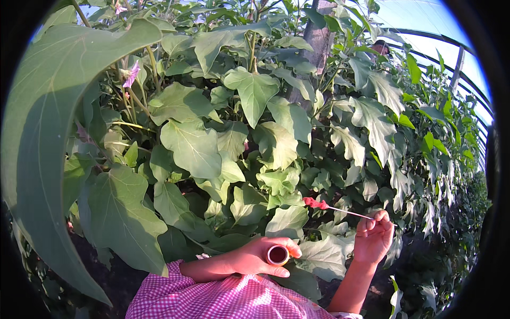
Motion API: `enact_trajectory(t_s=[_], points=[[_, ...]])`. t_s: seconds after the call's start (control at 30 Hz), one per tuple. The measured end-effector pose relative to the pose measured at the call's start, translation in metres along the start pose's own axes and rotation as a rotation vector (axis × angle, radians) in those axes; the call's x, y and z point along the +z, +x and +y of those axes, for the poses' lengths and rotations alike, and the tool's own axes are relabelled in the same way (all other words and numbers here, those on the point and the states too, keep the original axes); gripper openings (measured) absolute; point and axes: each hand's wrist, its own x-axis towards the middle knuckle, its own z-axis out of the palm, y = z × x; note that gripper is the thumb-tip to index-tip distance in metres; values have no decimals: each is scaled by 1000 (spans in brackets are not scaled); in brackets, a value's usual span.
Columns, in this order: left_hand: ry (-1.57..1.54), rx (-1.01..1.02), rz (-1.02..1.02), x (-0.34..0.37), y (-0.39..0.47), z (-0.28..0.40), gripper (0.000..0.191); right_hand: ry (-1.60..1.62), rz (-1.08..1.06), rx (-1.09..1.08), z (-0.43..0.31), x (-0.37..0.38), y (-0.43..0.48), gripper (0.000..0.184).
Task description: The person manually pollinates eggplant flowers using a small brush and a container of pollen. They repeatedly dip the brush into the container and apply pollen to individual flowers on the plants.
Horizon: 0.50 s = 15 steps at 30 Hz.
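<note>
My left hand (259, 255) is closed around a small open cylindrical container (277, 255), its round mouth facing up and its inside dark. To the right, my right hand (374, 235) pinches a thin stick (350, 212) between thumb and fingers. The stick points left, and its far end carries a red, fuzzy-looking tip (316, 203) that is close to the leaves. Broad green leaves of eggplant plants (191, 147) spread in front of both hands. A purple eggplant flower (131, 74) hangs among the stems at the upper left.
A large leaf (44, 103) looms close on the left. Behind the foliage stands a grey post (318, 40). Curved greenhouse frame bars (422, 34) arch at the upper right, where a person (380, 48) in a dark cap is partly hidden by plants. Dark soil (414, 255) shows low on the right.
</note>
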Motion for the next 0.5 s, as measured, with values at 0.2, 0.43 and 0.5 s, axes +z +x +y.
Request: enact_trajectory(t_s=[0.2, 0.43, 0.5], points=[[27, 30, 12, -8, 28, -14, 45, -44, -28, -82, -30, -19, 11, 16], [42, -45, 141, -56, 35, -19, 41, 29, -188, -107, -11, 12, 73, 25], [103, -63, 192, -69, 37, -22, 42, -10, -338, -131, -5, 29, 103, 31]])
